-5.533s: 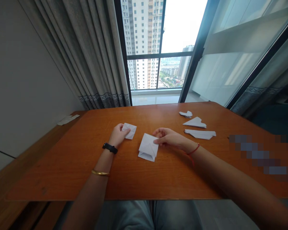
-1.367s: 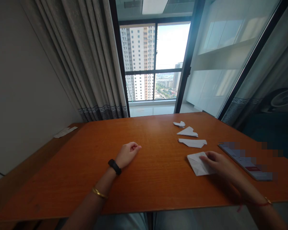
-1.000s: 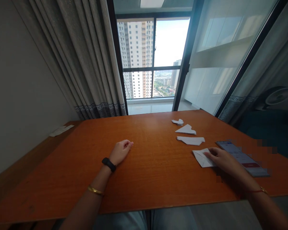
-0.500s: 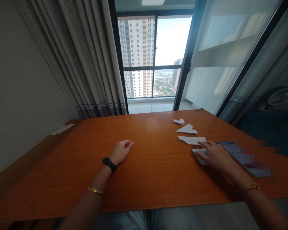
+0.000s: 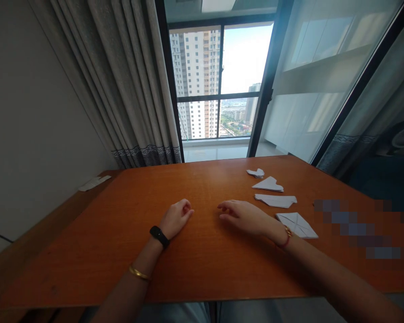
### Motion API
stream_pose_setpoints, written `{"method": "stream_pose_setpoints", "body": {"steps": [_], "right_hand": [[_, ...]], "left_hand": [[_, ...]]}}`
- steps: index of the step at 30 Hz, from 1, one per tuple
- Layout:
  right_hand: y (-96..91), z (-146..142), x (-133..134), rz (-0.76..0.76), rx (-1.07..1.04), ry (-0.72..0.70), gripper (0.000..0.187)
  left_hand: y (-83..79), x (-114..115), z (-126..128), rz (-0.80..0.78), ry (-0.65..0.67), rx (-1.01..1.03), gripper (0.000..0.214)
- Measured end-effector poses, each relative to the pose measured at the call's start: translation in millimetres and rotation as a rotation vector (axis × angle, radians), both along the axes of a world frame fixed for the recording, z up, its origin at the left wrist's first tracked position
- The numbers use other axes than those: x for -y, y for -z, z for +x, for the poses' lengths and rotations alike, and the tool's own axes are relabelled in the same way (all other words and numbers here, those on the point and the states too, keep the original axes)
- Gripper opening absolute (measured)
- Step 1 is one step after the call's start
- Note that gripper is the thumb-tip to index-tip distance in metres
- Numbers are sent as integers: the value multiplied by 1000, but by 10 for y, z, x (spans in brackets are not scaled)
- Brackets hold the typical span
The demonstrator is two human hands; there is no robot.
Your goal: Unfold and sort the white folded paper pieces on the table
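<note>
My left hand point(image 5: 176, 218) rests on the wooden table point(image 5: 195, 264) with its fingers curled in; nothing shows in it. Facing it, my right hand point(image 5: 243, 216) hovers low over the tabletop, its thumb apart from the loosely bent fingers, holding nothing. Beside my right wrist lies a flat folded paper point(image 5: 298, 225) with crossing creases. Beyond it, in a row going away from me, are a long folded paper strip point(image 5: 276, 201), a pointed folded paper piece point(image 5: 270, 184) and a small crumpled-looking folded paper point(image 5: 256, 173).
A blurred-out patch point(image 5: 353, 229) covers something on the right of the table. A white paper point(image 5: 94, 183) lies at the far left by the wall. Behind the table are a grey curtain point(image 5: 131, 89) and a sliding door frame point(image 5: 267, 89).
My right hand has left the creased folded paper and moved left, toward my left hand. That paper now shows fully on the table. My left hand has stayed nearly in place.
</note>
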State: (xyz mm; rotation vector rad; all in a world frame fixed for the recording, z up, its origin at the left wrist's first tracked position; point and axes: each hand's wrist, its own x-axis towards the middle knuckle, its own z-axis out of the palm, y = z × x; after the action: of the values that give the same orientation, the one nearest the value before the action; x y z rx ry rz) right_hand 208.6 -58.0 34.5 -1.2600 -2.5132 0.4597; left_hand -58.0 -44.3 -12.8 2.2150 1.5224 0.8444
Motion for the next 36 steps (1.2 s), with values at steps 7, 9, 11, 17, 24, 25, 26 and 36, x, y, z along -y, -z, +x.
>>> {"method": "stream_pose_setpoints", "body": {"steps": [7,9,11,17,24,25,26,36], "right_hand": [[422,-159,-119,137,-13,64,20],[451,-184,-65,149,-25,43,19],[453,-200,-31,159,-28,28,19],[483,-166,-65,156,-95,24,16],[518,-163,-132,153,-318,89,7],[526,-164,-135,148,-360,120,7],[534,-163,-137,146,-400,150,8],[552,-77,-177,223,-556,162,24]], "left_hand": [[-40,107,114,50,31,-162,29],[-56,133,149,42,61,-155,27],[-60,148,166,26,90,-126,20],[-30,156,150,8,93,-130,24],[-146,52,312,-12,155,-59,18],[-173,29,351,1,175,-47,13],[-196,9,387,19,188,-40,10],[-123,30,422,99,179,-43,28]]}}
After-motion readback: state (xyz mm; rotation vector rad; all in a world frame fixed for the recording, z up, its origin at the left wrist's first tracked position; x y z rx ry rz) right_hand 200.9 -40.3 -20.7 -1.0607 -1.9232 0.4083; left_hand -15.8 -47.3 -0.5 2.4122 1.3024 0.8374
